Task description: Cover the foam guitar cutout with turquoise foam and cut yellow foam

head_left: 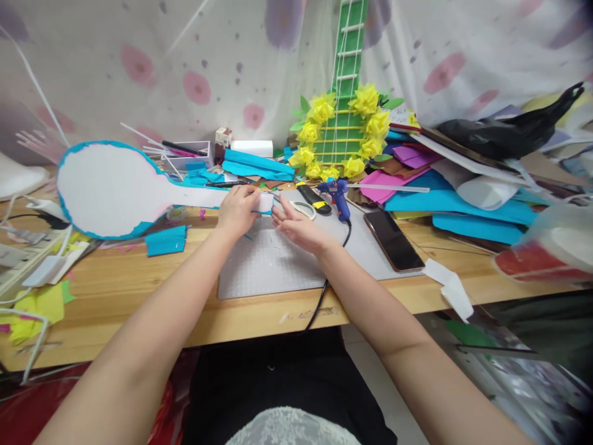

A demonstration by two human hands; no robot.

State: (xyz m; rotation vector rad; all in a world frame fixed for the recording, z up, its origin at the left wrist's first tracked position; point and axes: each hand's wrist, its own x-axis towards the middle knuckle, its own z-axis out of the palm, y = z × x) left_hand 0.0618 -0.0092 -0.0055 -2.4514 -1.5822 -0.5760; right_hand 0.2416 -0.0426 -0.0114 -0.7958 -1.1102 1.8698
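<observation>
A white, guitar-shaped cardboard cutout (113, 188) lies to the left, its round body edged with blue crepe paper. Its narrow neck runs right to the cutting mat. My left hand (238, 212) is closed over the neck near its end, fingertips pressed on the white face. At the blue-edged tip of the neck, my right hand (299, 227) has its fingers stretched out and the palm turned partly up, fingertips at the edge. Just behind that hand lie scissors (306, 210) with pale handles, partly hidden by the fingers.
On the grey cutting mat (259, 266) are a blue glue gun (340, 196), a yellow-black utility knife (314, 198) and a phone (393, 240). Behind stands a green guitar (354, 68) ringed with yellow flowers. Coloured paper (463, 198) and a cup (546, 253) crowd the right.
</observation>
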